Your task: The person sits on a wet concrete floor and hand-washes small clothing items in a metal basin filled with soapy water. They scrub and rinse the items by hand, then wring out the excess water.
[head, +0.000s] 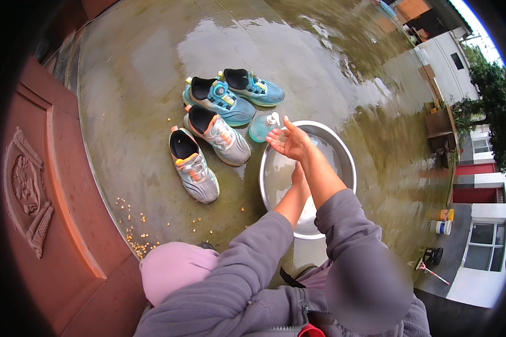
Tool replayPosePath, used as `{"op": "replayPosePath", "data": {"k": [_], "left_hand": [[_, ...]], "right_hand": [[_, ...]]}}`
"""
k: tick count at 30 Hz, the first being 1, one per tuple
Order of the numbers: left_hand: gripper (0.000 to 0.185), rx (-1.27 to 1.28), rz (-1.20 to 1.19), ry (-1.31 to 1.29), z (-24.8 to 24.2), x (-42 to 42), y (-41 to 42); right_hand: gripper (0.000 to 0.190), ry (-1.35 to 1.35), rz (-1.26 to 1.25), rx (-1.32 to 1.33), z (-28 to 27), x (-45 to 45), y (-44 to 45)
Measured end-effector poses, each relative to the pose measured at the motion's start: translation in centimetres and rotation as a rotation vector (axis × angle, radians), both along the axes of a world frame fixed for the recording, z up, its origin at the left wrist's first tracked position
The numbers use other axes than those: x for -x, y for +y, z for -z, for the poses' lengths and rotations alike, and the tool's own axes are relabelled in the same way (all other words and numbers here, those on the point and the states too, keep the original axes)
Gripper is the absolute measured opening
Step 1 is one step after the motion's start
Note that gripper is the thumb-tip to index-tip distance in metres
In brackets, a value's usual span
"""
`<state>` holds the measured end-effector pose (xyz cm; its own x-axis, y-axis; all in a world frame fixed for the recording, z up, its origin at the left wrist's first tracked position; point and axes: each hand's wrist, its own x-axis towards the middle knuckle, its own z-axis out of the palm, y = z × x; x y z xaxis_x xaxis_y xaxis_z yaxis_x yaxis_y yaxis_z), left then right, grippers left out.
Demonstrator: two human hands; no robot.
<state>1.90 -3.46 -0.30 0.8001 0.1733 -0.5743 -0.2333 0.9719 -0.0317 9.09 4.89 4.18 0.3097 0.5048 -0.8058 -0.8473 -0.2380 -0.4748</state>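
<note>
My right hand is palm up with its fingers stretched out beside the white pump of a teal bottle; something wet and whitish seems to lie on the fingers. Below it, my left hand is over a round metal basin, its fingers partly hidden by the right wrist. The basin holds cloudy water, with a small light-blue thing near its far side. To the left on the wet floor stand two blue sneakers and two grey sneakers with orange trim.
Corn kernels are scattered by a reddish-brown panelled door with relief decoration. My knee in pink cloth is at the lower left. Far right are buckets, a pink-handled mop and a white building with windows.
</note>
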Motion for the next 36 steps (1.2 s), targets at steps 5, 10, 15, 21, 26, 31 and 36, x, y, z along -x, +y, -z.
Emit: {"op": "replayPosePath", "data": {"k": [5, 10, 15, 21, 26, 31, 36], "left_hand": [[0.047, 0.024, 0.052, 0.101, 0.4, -0.2, 1.9], [0.048, 0.07, 0.068, -0.032, -2.3, -0.5, 3.4], [0.048, -0.096, -0.066, -0.389, -1.8, -0.7, 1.6], [0.029, -0.563, -0.009, -0.086, -4.1, -0.9, 1.9], [0.032, -0.531, 0.0, -0.1, -8.8, -1.8, 0.1], [0.035, -0.608, 0.134, -0.11, -11.1, -1.0, -3.8], [0.033, -0.616, -0.003, -0.114, -4.7, 1.1, 5.6]], "right_hand": [[0.056, -0.088, 0.041, -0.322, -4.2, -1.1, -5.2], [0.05, -0.945, 0.16, -0.217, -8.3, 0.3, -13.0], [0.038, -1.681, 0.061, -0.009, -3.5, 5.2, -12.8], [0.034, -1.334, 0.296, -0.265, -5.2, 5.8, -13.6], [0.032, -1.182, 0.279, -0.37, -7.6, 4.0, -15.9], [0.038, -0.782, 0.197, -0.399, -7.9, -0.2, -18.5], [0.066, -1.544, -0.089, -0.141, -5.3, 9.6, -13.7]]}}
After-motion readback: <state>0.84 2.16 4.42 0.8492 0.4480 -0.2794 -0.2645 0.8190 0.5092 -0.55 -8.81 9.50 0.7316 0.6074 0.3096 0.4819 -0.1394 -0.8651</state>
